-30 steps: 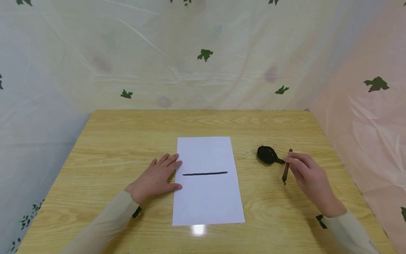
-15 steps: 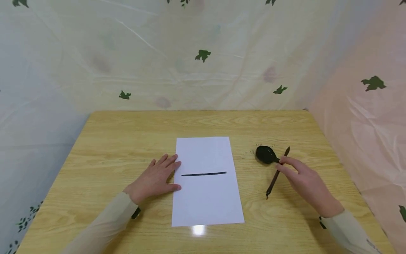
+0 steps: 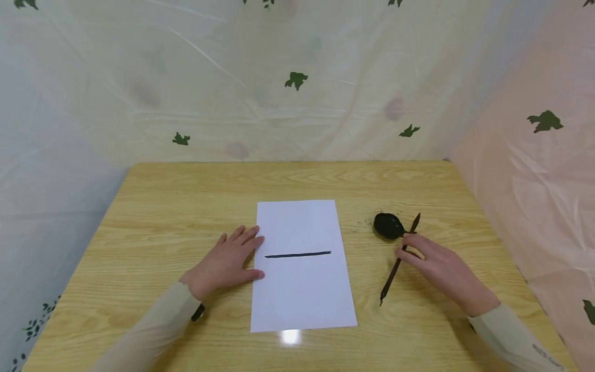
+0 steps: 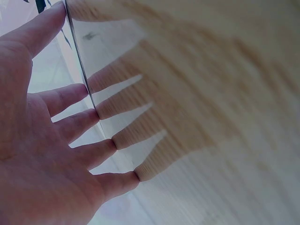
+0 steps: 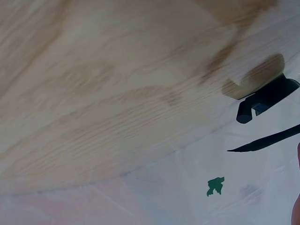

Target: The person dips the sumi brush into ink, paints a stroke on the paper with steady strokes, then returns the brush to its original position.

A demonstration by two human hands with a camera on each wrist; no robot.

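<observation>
My left hand is spread, its fingertips and thumb resting on the left edge of a white sheet of paper. A single black line crosses the sheet. In the left wrist view the straight fingers touch a glossy surface that mirrors them. My right hand pinches a dark calligraphy brush between thumb and fingers. The brush slants, its pointed tip away from me and its looped end towards me. Behind it is a black ink dish with a short handle, which the brush crosses in the head view.
Small dark specks lie on the wooden table left of the dish. Pale sheeting with green bird shapes hangs behind and at both sides. A light reflects just below the paper.
My right hand has shifted left with the brush, which has turned so its looped end swings left and towards me. The left hand stays on the paper.
</observation>
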